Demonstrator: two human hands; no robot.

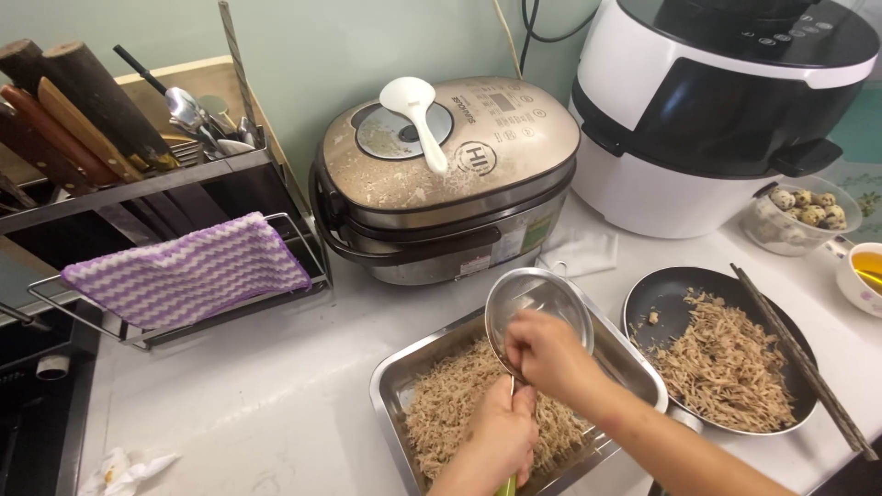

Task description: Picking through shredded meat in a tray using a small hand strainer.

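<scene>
A round metal strainer (540,308) is held above a rectangular steel tray (390,386) that stands on the white counter (257,395). Its handle is gripped in the clenched left hand (501,436), low in the picture, with a green handle end showing beneath the fingers. The right hand (547,354) is laid over the near rim of the strainer, fingers curled down onto it; whether anything is pinched between those fingers cannot be told. The tray is filled with pale brown shredded food (441,409), and the strainer bowl is seen tilted over its far right part.

Just to the right of the tray a dark frying pan (661,294) is set, holding a heap of the same shreds (726,363). A pair of dark chopsticks (799,354) is laid across the pan's right rim. Behind the tray a gold-coloured rice cooker (450,184) is placed, with a white rice paddle (418,115) resting on its lid. A large black-and-white cooker (707,101) is seen at the upper right, and beside it a clear bowl of speckled eggs (804,211). On the left, a purple-and-white cloth (184,271) is draped over a wire rack (303,257), with knives (83,115) stored above it.
</scene>
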